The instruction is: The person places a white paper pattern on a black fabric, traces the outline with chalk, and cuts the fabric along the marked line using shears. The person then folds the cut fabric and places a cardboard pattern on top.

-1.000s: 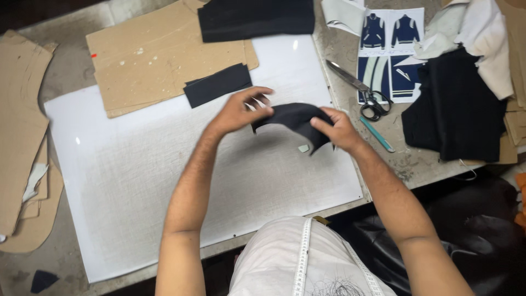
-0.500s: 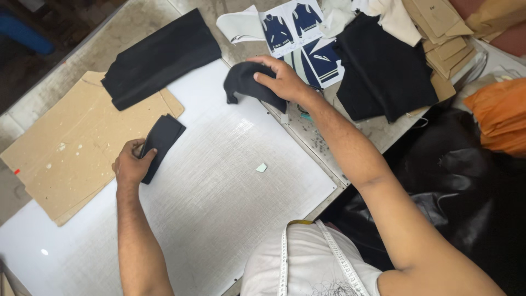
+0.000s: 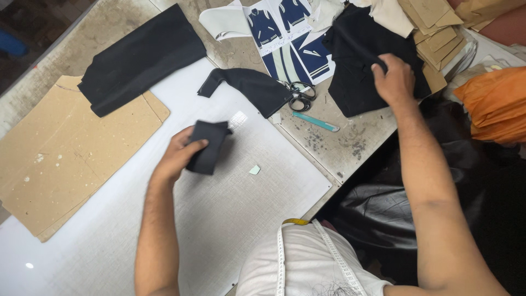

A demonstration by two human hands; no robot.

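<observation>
Two hands busy: left hand (image 3: 178, 156) clamps dark strip (image 3: 208, 145), long axis upright; right hand (image 3: 393, 79) pinches black fabric (image 3: 356, 49).

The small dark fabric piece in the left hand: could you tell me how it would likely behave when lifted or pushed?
The small dark fabric piece is probably floppy: it folds over itself in the left hand. It seems light, since the fingers hold it loosely. Pushed along the white mat, it would likely bunch rather than slide.

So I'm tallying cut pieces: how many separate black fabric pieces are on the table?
4: one in the left hand, one lying by the scissors, one across the cardboard pattern, one under the right hand. Others may be hidden.
</observation>
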